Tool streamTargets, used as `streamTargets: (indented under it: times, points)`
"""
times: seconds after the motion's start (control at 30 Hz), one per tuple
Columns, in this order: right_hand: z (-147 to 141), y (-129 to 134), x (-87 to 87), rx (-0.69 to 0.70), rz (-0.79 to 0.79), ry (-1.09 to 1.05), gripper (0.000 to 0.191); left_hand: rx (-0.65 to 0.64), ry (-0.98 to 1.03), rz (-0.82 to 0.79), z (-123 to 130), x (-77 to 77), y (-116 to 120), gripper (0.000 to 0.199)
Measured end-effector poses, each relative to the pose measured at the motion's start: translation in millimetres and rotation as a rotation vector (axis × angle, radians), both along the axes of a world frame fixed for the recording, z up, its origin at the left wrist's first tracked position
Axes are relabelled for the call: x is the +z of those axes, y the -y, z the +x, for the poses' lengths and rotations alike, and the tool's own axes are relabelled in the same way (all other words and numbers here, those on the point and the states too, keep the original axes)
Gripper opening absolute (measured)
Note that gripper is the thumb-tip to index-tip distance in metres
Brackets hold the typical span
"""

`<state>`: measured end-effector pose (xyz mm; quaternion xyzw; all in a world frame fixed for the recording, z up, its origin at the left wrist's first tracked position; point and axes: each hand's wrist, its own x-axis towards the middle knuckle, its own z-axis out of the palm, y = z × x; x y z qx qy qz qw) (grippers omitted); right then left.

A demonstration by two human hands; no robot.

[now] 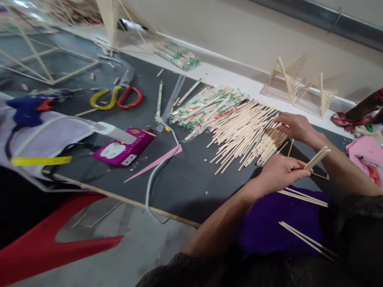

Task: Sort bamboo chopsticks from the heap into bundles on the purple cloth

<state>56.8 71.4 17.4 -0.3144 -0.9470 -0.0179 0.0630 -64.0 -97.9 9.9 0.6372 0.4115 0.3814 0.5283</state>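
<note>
My left hand (283, 171) is closed around a small bundle of thin wooden chopsticks (317, 158), whose ends stick up past the thumb. Beyond it, my right hand (295, 126) hovers at the right edge of a broad pile of loose chopsticks (239, 133), its fingers slightly bent and apart. Whether its fingertips touch any sticks I cannot tell. More chopsticks in printed plastic wrappers (203, 105) lie against the pile's left side. Several single chopsticks (303, 196) rest on dark purple cloth below my hands.
Left on the dark table (185, 187) are scissors (116, 97) with yellow and red handles, a blue glue gun (26, 107) and a purple power strip (122, 147) with a white cable. Stick models (284, 81) stand along the wall. Pink paper (366, 151) lies at right.
</note>
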Motion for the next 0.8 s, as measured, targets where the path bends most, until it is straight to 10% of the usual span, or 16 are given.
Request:
streamTargets:
  times: [0.33, 0.8]
  points:
    - [76, 17, 3.0, -0.025, -0.074, 0.132, 0.030, -0.098, -0.069, 0.031, 5, -3.9, 4, 0.030]
    - [22, 43, -21.0, 0.172, -0.017, 0.204, 0.032, -0.103, -0.113, 0.054, 2, 0.6, 6, 0.028]
